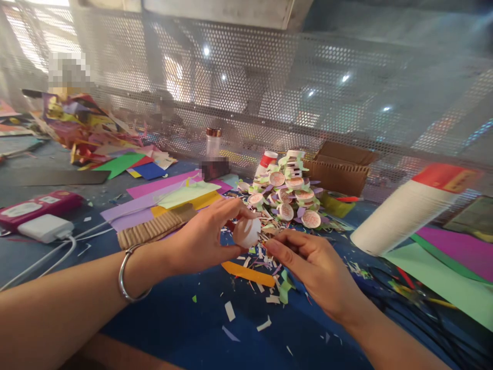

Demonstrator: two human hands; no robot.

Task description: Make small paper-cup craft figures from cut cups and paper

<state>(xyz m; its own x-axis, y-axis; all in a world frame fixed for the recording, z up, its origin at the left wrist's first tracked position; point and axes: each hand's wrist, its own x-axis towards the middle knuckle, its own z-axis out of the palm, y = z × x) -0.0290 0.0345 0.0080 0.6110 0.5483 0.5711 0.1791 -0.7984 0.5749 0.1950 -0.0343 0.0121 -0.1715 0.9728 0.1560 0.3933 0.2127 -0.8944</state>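
Note:
My left hand (204, 236), with a metal bangle on its wrist, is closed on a small round white disc (247, 232) held above the blue table. My right hand (308, 259) sits just to its right, fingers pinched together at the disc's edge; what they pinch is too small to name. Right behind both hands lies a heap of similar round discs with red print (290, 198), mixed with coloured paper strips. An orange paper strip (248, 273) and several paper scraps lie under my hands.
A big white glue bottle with a red cap (408, 210) lies at the right beside green and purple sheets (450, 272). Coloured sheets and corrugated card (154, 228) lie left. A white charger (45, 227), pink case (36, 205), cardboard box (341, 167) and mesh screen (269, 87) ring the table.

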